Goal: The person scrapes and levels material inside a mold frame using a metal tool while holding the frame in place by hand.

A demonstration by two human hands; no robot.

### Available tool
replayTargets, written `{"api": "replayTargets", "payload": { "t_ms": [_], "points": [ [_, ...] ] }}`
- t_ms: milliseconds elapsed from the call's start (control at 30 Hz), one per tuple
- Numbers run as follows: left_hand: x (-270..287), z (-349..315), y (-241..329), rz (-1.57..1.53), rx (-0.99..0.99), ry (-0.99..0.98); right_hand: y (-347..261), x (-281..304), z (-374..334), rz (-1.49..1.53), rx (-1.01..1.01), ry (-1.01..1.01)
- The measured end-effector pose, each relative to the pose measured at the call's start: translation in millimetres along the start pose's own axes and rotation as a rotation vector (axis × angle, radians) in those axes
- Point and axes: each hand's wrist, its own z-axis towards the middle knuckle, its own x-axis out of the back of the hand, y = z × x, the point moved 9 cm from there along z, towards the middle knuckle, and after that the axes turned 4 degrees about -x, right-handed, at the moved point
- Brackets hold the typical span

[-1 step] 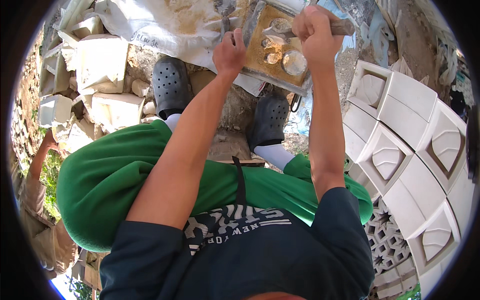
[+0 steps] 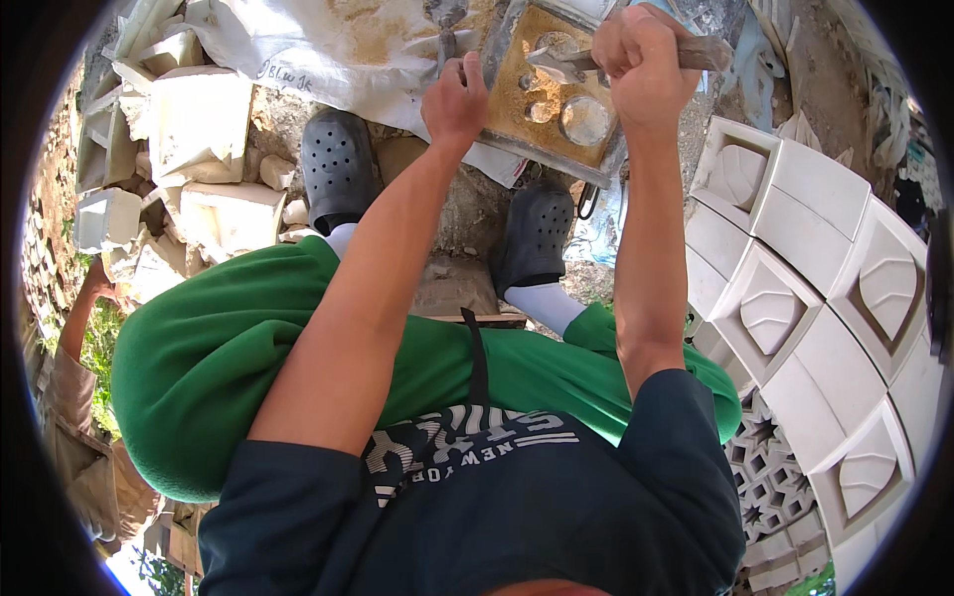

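In my right hand is a trowel, its fingers wrapped round the thick handle. The trowel's pointed grey blade reaches left over a shallow rectangular mould with a grey rim. Inside the mould is a tan, wet-looking surface with several round spots of different sizes. My left hand is closed beside the mould's left edge. From its curled fingers runs the handle of a second tool, probably a small trowel, with a grey head at the top edge of the view.
White sheeting with tan powder lies left of the mould. Pale blocks and rubble are stacked at the left. White moulded tiles stand in rows at the right. My dark clogs rest below the mould. Another person's arm shows far left.
My right hand has shifted slightly right, drawing the trowel along. Its blade now points left across the mould's upper part. My left hand stays almost in place.
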Motion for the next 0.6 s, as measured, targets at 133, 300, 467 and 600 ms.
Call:
{"api": "replayTargets", "payload": {
  "t_ms": [133,300,467,600],
  "points": [
    [-1.4,2.3,4.9,-0.007,0.008,-0.011,-11.2,13.4,-4.6,0.021,0.062,0.103],
    [-3.3,1.7,0.1,0.016,0.005,0.001,3.9,-4.6,-3.7,-0.154,0.061,0.162],
    [3.8,4.3,2.1,-0.006,-0.001,-0.004,-26.7,0.3,-23.9,0.036,0.209,0.357],
    [-1.3,-0.7,7.2,-0.04,-0.009,0.017,21.1,-3.8,-22.6,-0.152,0.213,0.367]
  ]
}}
